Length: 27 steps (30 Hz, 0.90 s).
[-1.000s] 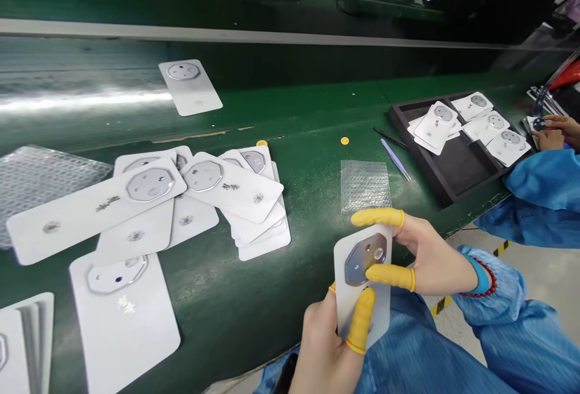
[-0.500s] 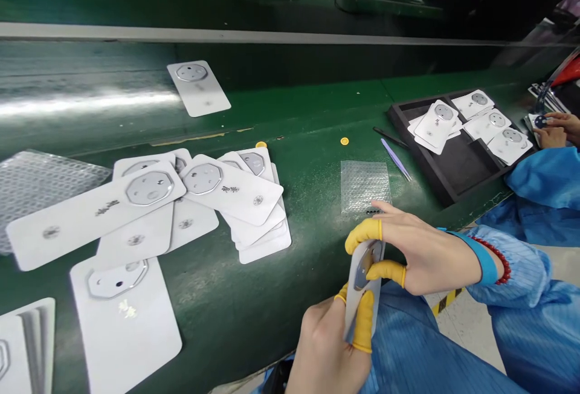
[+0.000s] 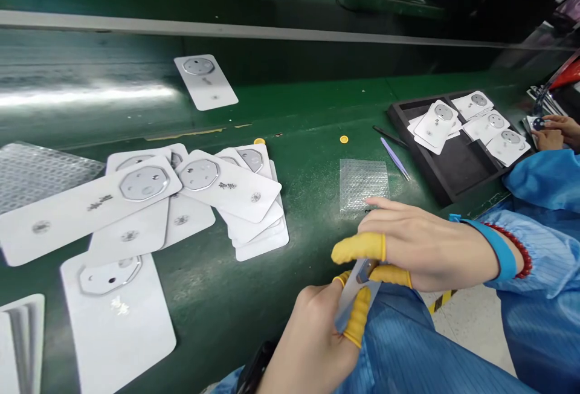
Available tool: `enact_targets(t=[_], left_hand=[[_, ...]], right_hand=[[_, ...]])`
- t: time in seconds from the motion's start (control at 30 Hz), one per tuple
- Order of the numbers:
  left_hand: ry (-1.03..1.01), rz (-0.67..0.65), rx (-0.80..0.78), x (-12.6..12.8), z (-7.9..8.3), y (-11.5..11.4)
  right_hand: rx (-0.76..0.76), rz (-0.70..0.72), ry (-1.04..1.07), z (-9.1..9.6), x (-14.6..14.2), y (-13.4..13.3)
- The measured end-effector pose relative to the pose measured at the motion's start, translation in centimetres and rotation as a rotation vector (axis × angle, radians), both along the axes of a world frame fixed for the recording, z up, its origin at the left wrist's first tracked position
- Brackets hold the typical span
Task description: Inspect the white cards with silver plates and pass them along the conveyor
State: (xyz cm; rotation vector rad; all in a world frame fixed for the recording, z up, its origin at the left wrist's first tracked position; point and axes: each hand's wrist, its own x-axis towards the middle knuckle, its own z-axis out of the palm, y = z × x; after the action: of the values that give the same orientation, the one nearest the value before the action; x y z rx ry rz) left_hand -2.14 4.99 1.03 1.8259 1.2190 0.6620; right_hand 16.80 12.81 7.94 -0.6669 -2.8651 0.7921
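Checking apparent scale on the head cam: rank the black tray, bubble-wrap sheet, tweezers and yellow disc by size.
Largest to smallest: black tray; then bubble-wrap sheet and tweezers, too close in length to rank; yellow disc.

Loose cards (image 3: pixel 226 185) piled left of frame on workbench (image 3: pixel 217 315), w/ one more card (image 3: pixel 206 83) behind them, upper mid. Tray (image 3: pixel 453 167) upper right holds cards (image 3: pixel 437 127); tweezers (image 3: pixel 395 159) just left of it, bubble wrap (image 3: pixel 364 179) left of those.

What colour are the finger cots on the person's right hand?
Yellow; the finger cots on the right hand show best in the head view.
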Motion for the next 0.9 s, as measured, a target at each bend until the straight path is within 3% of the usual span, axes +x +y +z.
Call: enact_targets(t=[0.13,0.3,0.57,0.9], left_hand=[[0.042,-0.089,-0.043,0.2,0.1,0.1],[0.061,-0.110,-0.104,0.3,-0.1,0.2],[0.002,-0.043,-0.099,-0.4,0.0,0.5],[-0.092,-0.039,-0.186,-0.5,0.2,0.1]], right_hand=[[0.008,0.160,-0.185,1.1,-0.9,0.8],[-0.023,0.256,-0.265,0.8,-2.0,1.6],[-0.033,0.271,-0.173,-0.2,-1.9,1.9],[-0.186,0.324,-0.179,-0.5,-1.4,1.9]])
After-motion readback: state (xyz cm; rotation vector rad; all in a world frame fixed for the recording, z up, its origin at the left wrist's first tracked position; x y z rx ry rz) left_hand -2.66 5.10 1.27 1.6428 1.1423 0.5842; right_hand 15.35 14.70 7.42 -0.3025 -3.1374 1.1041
